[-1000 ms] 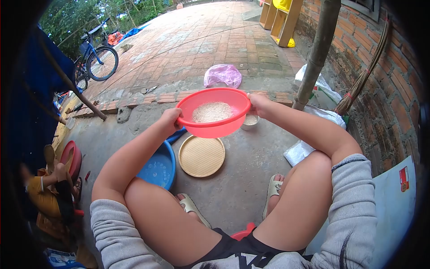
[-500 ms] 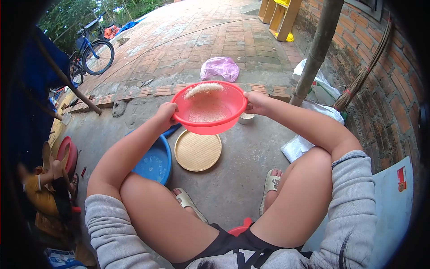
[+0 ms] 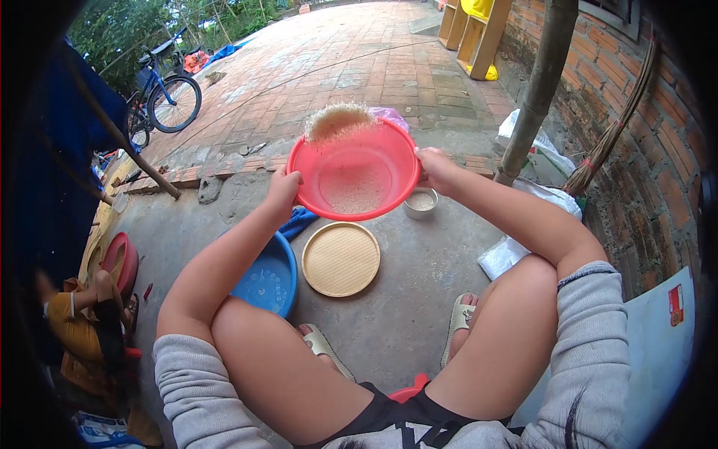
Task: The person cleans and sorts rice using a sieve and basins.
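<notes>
Both my hands hold a red plastic basin (image 3: pixel 404 176) out in front of me by its rim, tilted so its inside faces me. My left hand (image 3: pixel 284 187) is closed on the left edge, and my right hand (image 3: pixel 435 166) grips the right edge. A clump of pale grains that look like rice (image 3: pixel 340 122) is in the air at the far rim. More grains lie in the basin's bottom. Below are a round woven tray (image 3: pixel 341 260), a blue basin (image 3: pixel 271 280) and a small metal bowl of grains (image 3: pixel 420 203).
Another person (image 3: pixel 75 322) sits at the left beside a red basin (image 3: pixel 129 262). A bamboo pole (image 3: pixel 535 97) and a brick wall (image 3: pixel 621 97) stand at the right. White bags (image 3: pixel 502 257) lie by my right knee. Beyond the brick paving stands a bicycle (image 3: pixel 173 101).
The basin has tipped further towards me, showing more of its inside. The clump of grains has risen from within the basin to above its far rim.
</notes>
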{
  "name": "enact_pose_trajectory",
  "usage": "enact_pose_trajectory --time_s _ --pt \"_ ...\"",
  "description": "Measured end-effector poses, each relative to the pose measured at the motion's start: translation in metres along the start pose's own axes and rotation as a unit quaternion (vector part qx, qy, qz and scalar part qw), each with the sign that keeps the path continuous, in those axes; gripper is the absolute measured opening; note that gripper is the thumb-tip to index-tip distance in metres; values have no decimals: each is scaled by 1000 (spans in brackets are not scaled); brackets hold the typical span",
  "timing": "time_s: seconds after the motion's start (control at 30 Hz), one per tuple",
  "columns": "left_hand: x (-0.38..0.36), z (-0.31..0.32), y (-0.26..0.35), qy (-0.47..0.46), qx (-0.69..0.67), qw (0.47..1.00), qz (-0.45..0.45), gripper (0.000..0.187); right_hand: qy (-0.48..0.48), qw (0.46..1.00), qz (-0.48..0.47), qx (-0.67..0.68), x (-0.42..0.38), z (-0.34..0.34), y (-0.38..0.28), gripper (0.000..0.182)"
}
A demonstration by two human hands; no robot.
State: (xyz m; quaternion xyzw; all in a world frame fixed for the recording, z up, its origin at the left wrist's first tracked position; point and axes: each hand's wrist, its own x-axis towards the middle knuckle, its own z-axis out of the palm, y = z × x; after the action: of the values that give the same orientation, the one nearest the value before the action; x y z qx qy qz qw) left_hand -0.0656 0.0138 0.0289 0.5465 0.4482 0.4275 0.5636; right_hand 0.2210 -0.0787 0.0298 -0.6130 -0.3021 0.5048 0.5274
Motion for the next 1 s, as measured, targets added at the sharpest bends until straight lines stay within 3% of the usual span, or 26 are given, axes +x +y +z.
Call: enact_pose_trajectory --time_s 0.03,0.17,0.23,0.3,0.37,0.43,0.47,0.5,0.57,0.7,0.77,0.8,0.83,0.87,0.9,0.97,1.0 --pt "-1 0 -5 -8 37 996 -79 28 -40 995 92 5 3 -3 9 22" --pt "6 -2 1 -19 99 983 -153 28 13 998 63 -3 9 2 13 19" --pt "1 3 23 -27 20 999 19 25 126 980 -154 -16 3 5 -13 20" --pt "-6 5 57 -28 -11 981 191 24 65 936 -345 24 -6 4 -40 22" --pt "-12 10 70 -10 -61 973 223 25 58 939 -338 25 -25 8 -55 22" --pt "-1 1 60 -7 -30 984 174 33 47 942 -331 27 -29 11 -54 22" --pt "-1 1 50 -17 -23 994 105 33 56 967 -248 20 -24 11 -45 23" --pt "-2 2 36 -18 -23 994 107 33 66 984 -164 14 -19 9 -34 24" --pt "-1 4 7 -18 20 995 -97 32 8 998 22 52 -7 -1 -8 21" --pt "5 1 -5 -24 73 981 -178 26 8 997 75 10 13 -7 21 19" --pt "-6 5 13 -12 59 985 -161 24 30 999 -30 20 7 -7 3 19" --pt "-10 7 24 -15 62 985 -163 24 91 992 -90 -1 -8 -1 -16 20" --pt "-14 9 36 -12 15 999 -37 23 94 992 -87 0 -14 -2 -28 20" --pt "-14 11 43 -9 -34 995 91 23 61 979 -193 14 -17 -3 -39 21" --pt "-13 11 45 -9 -35 995 90 23 25 954 -297 28 -18 -4 -45 22" --pt "-11 6 51 -1 -58 979 197 29 20 957 -288 28 -21 1 -43 23" --pt "-1 -1 40 -5 -36 984 176 32 16 960 -278 30 -25 4 -40 24"
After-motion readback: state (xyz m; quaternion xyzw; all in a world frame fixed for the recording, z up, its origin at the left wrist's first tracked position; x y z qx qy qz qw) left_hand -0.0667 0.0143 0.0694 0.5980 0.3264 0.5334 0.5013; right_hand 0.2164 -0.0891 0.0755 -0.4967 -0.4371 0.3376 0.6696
